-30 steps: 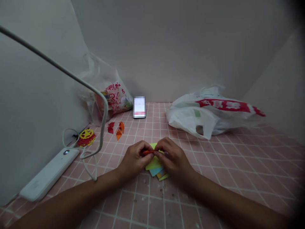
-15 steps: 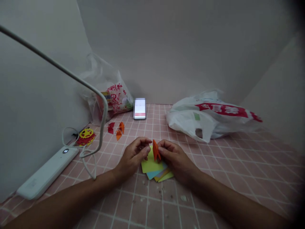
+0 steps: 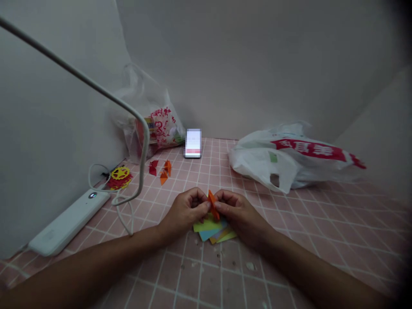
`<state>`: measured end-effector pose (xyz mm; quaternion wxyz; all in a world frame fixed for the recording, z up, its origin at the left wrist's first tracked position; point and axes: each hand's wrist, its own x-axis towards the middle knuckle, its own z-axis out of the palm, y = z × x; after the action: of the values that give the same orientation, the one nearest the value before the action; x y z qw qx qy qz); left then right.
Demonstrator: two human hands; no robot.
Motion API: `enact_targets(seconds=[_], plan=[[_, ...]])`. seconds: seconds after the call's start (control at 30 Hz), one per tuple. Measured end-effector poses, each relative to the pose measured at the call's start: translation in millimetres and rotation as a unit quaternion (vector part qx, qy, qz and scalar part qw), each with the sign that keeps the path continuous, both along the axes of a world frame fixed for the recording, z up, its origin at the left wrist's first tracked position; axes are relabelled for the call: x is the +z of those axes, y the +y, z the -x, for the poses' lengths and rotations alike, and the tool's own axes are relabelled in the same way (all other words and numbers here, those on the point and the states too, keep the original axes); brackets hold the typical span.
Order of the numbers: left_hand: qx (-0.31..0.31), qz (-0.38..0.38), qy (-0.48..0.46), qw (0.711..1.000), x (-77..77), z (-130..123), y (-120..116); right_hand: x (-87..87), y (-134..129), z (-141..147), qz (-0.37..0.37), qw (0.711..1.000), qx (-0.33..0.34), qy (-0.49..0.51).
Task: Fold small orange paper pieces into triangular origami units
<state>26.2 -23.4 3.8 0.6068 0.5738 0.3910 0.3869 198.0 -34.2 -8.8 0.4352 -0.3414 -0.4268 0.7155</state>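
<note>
A small folded piece of orange paper [image 3: 213, 207] stands between my two hands, held above a fanned stack of coloured paper sheets [image 3: 207, 233] in yellow, blue and orange. My left hand [image 3: 189, 210] pinches its left side with thumb and fingers curled. On the other side my right hand [image 3: 236, 210] grips it between thumb and curled index finger. Farther back on the left lie two orange folded paper pieces [image 3: 165, 171] and a dark red one [image 3: 153, 168].
A pink tiled surface [image 3: 180, 274] spreads underneath. Plastic bags stand at the back left [image 3: 161, 128] and right [image 3: 257, 159], with a lit phone [image 3: 192, 143] between them. Yellow and red cutouts [image 3: 119, 177], a white power strip [image 3: 69, 223] and a looping cable [image 3: 146, 141] occupy the left.
My left hand has closed in to the right and now touches the orange folded paper, which looks narrower and more tilted. The view has shifted slightly.
</note>
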Motion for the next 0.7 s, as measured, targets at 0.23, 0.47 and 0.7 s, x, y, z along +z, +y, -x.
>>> enact_targets(seconds=[0.23, 0.47, 0.7], plan=[[-0.015, -0.011, -0.001, 1.000, 4.1, 2.8, -1.5, 3.5, -3.9, 4.8, -0.033, 0.998, -0.040, -0.039], [-0.027, 0.002, -0.014, 1.000, 0.8, 2.3, -0.5, 0.3, -2.9, 3.0, -0.026, 0.999, -0.032, -0.028], [-0.012, -0.015, 0.005, 1.000, -0.7, 3.3, 2.6, 0.4, -3.3, 1.7, -0.053, 0.998, -0.022, -0.017]])
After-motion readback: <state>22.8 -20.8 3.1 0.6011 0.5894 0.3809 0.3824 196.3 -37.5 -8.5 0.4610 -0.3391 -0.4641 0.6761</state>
